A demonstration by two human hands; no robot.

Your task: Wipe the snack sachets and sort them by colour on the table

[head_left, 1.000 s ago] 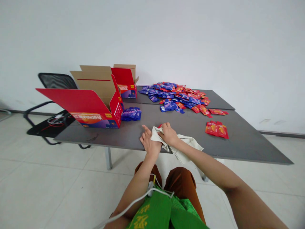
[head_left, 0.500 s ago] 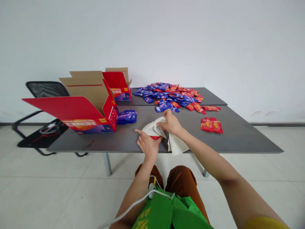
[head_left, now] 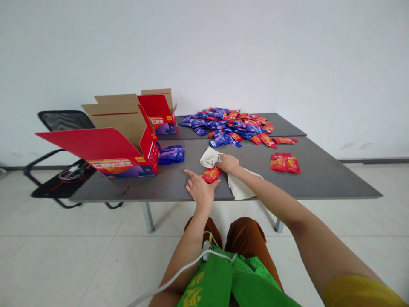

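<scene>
A red packet (head_left: 211, 174) lies flat near the front edge of the dark table (head_left: 172, 187). My left hand (head_left: 201, 187) rests against its near side, index finger and thumb spread apart. Over the packet's far end, my right hand (head_left: 227, 163) is closed on a cream cloth (head_left: 209, 157), part of which is bunched beyond the fingers. The rest of that cloth hangs under my right wrist to the table edge. To the right lie red packets (head_left: 284, 163) side by side. Blue packets (head_left: 171, 154) are stacked on the left.
An open red box (head_left: 128, 166) stands at the left, with another open box (head_left: 162, 121) behind it. Toward the back is a big heap of blue and red packets (head_left: 223, 123). A black chair (head_left: 67, 121) stands past the table's left end. A white cable (head_left: 179, 273) crosses my lap.
The cloth, which covered most of the red packet, is now gathered at its far end in my right hand. More of the packet shows. My left hand stays beside it.
</scene>
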